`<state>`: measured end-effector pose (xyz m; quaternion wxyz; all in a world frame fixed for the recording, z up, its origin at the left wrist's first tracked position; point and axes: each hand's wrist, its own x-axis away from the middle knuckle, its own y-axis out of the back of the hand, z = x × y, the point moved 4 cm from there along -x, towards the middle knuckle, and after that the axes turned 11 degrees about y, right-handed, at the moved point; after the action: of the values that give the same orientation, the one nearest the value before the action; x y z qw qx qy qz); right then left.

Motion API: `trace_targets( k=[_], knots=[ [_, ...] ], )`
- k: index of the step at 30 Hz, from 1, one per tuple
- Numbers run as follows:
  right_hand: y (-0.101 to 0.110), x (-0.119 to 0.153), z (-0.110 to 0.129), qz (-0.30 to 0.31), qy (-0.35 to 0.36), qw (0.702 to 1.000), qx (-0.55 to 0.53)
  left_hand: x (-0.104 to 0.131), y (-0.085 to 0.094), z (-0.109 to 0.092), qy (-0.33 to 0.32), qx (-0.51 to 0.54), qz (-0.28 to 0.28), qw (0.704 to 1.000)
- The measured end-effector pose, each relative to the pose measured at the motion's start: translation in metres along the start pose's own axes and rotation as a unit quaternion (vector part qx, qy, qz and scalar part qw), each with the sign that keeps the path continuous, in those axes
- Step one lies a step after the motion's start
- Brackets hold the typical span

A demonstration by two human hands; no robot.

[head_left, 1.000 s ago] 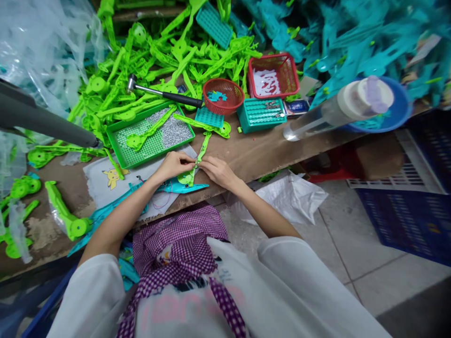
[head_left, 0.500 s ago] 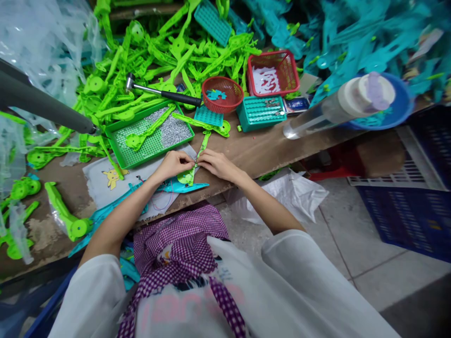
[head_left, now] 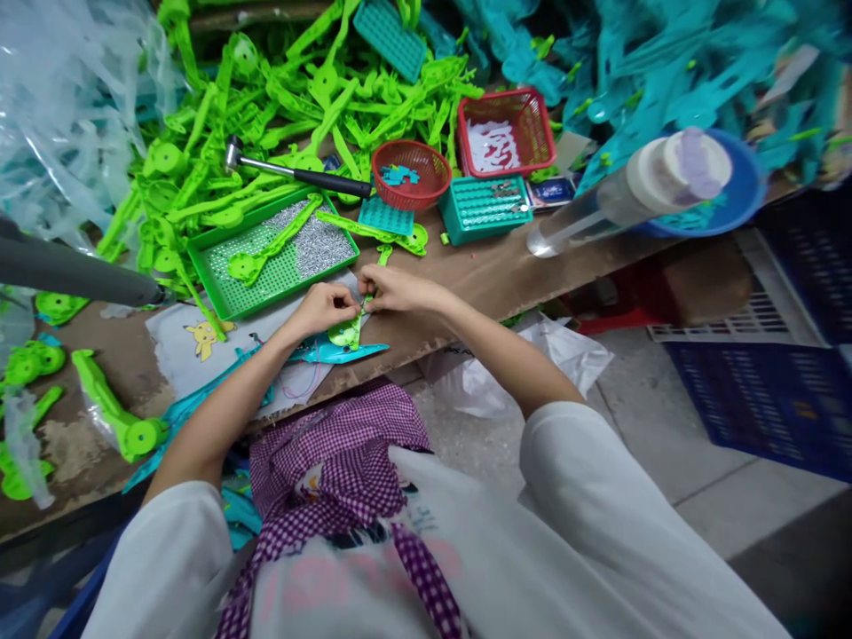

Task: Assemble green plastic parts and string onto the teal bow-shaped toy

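Note:
A bright green plastic part (head_left: pixel 344 334), with a round end and a narrow arm, lies over a turquoise plastic part (head_left: pixel 339 353) at the bench's front edge. My left hand (head_left: pixel 326 308) pinches at the green part's arm, fingertips closed. Just to its right, my right hand (head_left: pixel 396 289) is bent over the same arm with its fingers pinched together; whatever small thing they grip is hidden. Thin red and blue wires (head_left: pixel 303 382) run from the turquoise part. Beneath lies a pale cloth (head_left: pixel 177 342) printed with a yellow cartoon figure.
Beyond my hands stands a green tray (head_left: pixel 226 306) of small metal screws. A hammer (head_left: pixel 299 173) lies behind it. Farther right are a round red basket (head_left: pixel 432 182), a square red basket (head_left: pixel 546 133), a teal box (head_left: pixel 459 217) and a leaning clear cylinder (head_left: pixel 599 200). Green parts (head_left: pixel 266 115) pile up behind.
My right hand has turned and curled, with its fingers now pinched closer over the green part's arm. My left hand keeps its hold. The whole view has shifted slightly.

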<state>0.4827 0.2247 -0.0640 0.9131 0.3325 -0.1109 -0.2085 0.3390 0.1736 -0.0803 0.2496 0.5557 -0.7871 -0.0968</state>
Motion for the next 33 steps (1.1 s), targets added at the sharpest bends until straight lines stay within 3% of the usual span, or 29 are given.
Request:
trace_targets(
  k=[5,7,11,14,23,28,33],
  knots=[
    [0.0,-0.035,-0.01,0.189,-0.087,0.978,-0.02,0.0,-0.002,0.004,0.018,0.027,0.011,0.999],
    [0.001,-0.035,-0.011,0.2,-0.07,0.977,-0.024,0.0,-0.002,0.004,0.03,0.024,0.004,0.999],
    [0.004,-0.01,-0.007,0.074,0.035,0.995,-0.048,0.0,-0.001,0.001,0.047,0.001,-0.012,0.999],
    [0.002,0.005,-0.008,-0.001,0.032,0.996,-0.084,0.0,-0.001,0.0,0.04,-0.001,-0.013,0.999],
    [-0.007,-0.009,-0.002,0.031,-0.006,0.999,0.018,0.0,-0.001,0.002,0.053,-0.013,-0.02,0.998],
    [-0.004,0.019,0.0,-0.097,0.05,0.994,-0.021,0.001,-0.002,0.002,0.053,-0.002,-0.01,0.999],
    [-0.016,0.038,-0.006,-0.199,0.024,0.98,-0.02,0.005,-0.001,0.001,0.033,0.018,-0.021,0.999]
  ],
)
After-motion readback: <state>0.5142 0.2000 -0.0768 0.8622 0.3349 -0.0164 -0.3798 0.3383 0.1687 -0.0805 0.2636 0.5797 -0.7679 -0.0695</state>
